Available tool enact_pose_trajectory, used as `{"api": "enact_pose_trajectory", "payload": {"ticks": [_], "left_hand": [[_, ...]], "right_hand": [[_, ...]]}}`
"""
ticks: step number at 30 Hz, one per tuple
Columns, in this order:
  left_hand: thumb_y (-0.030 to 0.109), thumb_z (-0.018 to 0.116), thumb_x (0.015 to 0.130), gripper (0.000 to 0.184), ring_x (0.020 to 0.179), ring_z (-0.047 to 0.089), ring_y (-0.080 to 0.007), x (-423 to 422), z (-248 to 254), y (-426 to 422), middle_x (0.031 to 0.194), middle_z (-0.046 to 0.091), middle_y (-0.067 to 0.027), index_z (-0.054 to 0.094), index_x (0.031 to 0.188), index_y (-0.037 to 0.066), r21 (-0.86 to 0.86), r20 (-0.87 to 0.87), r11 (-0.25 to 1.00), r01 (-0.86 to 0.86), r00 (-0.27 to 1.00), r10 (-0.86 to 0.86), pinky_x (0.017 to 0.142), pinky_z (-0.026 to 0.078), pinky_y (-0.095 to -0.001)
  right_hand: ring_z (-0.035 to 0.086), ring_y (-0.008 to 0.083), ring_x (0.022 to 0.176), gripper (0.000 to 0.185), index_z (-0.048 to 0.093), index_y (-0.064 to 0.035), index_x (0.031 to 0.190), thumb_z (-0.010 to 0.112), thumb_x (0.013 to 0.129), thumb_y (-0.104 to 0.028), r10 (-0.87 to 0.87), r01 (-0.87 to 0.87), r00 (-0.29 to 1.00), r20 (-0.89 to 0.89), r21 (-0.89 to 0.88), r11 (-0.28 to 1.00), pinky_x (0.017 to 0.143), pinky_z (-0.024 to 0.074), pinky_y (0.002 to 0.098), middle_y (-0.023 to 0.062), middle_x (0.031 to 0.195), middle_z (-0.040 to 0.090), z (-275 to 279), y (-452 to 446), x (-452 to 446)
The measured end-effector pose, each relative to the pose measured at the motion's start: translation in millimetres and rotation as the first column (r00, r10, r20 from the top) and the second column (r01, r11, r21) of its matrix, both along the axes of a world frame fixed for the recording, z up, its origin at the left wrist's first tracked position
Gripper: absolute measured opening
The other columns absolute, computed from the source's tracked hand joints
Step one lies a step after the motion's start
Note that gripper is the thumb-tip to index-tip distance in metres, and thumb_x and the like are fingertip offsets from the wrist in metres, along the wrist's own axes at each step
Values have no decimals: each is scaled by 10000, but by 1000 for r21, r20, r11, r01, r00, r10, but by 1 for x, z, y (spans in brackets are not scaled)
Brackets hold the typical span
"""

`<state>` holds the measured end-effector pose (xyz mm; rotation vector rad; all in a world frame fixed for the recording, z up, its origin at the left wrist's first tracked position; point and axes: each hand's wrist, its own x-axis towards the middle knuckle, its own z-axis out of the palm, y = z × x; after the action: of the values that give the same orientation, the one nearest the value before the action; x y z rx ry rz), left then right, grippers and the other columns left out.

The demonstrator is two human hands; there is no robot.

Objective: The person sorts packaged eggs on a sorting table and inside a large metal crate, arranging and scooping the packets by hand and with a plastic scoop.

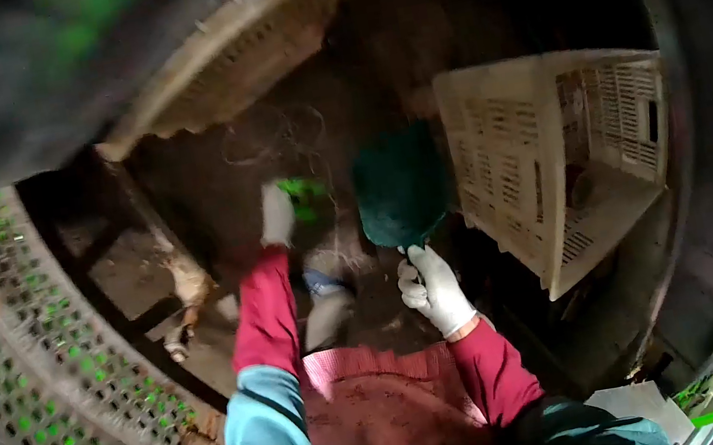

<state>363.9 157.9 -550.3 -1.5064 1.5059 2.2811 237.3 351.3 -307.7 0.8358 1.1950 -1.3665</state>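
My left hand [277, 214], in a white glove, is at the centre left, blurred by motion. Beside its fingers is a small bunch of green leaves [305, 199], which it seems to hold. My right hand [433, 292], also gloved in white, is closed around the short handle of a dark green scoop-like tool [402, 185]. The broad part of this tool points away from me, above the hand. Below both hands lies the pink apron [387, 406] on my lap.
A cream plastic crate [506, 160] lies on its side at the right. Perforated metal panels [51, 368] with green bits curve along the left. Another pale slatted piece [243, 53] is overhead. Thin tangled strands [276, 135] lie on the dark floor. My shoe [324, 284] shows between the arms.
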Motion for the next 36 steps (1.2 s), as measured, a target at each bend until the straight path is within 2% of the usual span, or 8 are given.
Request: {"api": "enact_pose_trajectory", "payload": {"ticks": [5, 8, 10, 12, 13, 26, 30, 36], "left_hand": [[310, 223, 1020, 477, 641, 554, -279, 24, 164, 72, 658, 540, -153, 479, 724, 36, 347, -85, 855, -385, 895, 437, 628, 472, -410], [288, 259, 1025, 382, 674, 524, -252, 62, 247, 111, 743, 511, -132, 457, 816, 37, 201, -68, 935, -291, 948, 310, 666, 467, -394], [109, 339, 930, 201, 744, 544, -258, 100, 283, 128, 794, 538, -133, 509, 873, 19, -418, -54, 908, 21, 997, -48, 721, 466, -373], [38, 369, 832, 190, 790, 543, -288, 105, 359, 128, 831, 546, -146, 553, 877, 30, -129, -33, 992, 13, 999, -18, 746, 455, -378], [38, 369, 843, 163, 762, 583, -249, 125, 337, 138, 784, 562, -133, 526, 876, 7, -484, -29, 856, 180, 975, -221, 708, 486, -351], [76, 395, 837, 213, 769, 586, -265, 111, 413, 135, 842, 606, -141, 599, 831, 15, -587, 32, 726, 357, 907, -420, 741, 484, -372], [115, 415, 944, 198, 813, 595, -158, 126, 454, 158, 872, 613, -57, 593, 990, 44, 397, -316, 914, -79, 924, 217, 754, 494, -304], [212, 441, 947, 267, 938, 583, -142, 140, 479, 178, 1001, 633, -41, 616, 1087, 68, 499, -201, 807, -317, 863, 464, 849, 447, -279]], "right_hand": [[314, 86, 385, 183, 438, -152, 823, 506, 948, -266, 319, -320, 946, -60, -9, 947, 351, 209, 251, -44, 548, 372, -9, 20, 25], [304, 89, 373, 160, 427, -151, 870, 530, 940, -252, 466, -464, 873, -146, 49, 884, 333, 197, 251, -46, 550, 367, 27, 33, 57], [307, 85, 386, 168, 437, -145, 875, 538, 938, -264, 438, -443, 891, -122, -21, 896, 337, 214, 246, -43, 552, 371, 98, 26, 73], [321, 80, 406, 183, 449, -139, 886, 554, 934, -281, 411, -415, 909, -63, -83, 906, 347, 239, 241, -42, 550, 379, 151, 36, 90], [325, 75, 417, 205, 456, -140, 887, 563, 928, -309, 446, -453, 891, -83, -130, 882, 359, 246, 237, -42, 563, 392, 179, 37, 95], [537, 133, 716, 360, 567, 9, 957, 681, 801, -295, 630, -805, 288, -722, 174, 568, 647, 468, 316, 60, 779, 597, 357, 20, 88], [609, 310, 824, 390, 503, 22, 972, 641, 826, -312, 681, -774, 210, -702, 307, 555, 725, 477, 391, 211, 860, 608, 332, 31, 103], [578, 348, 896, 381, 497, 36, 1025, 578, 868, -302, 691, -767, 164, -705, 350, 538, 774, 449, 413, 240, 935, 569, 285, 44, 131]]}}
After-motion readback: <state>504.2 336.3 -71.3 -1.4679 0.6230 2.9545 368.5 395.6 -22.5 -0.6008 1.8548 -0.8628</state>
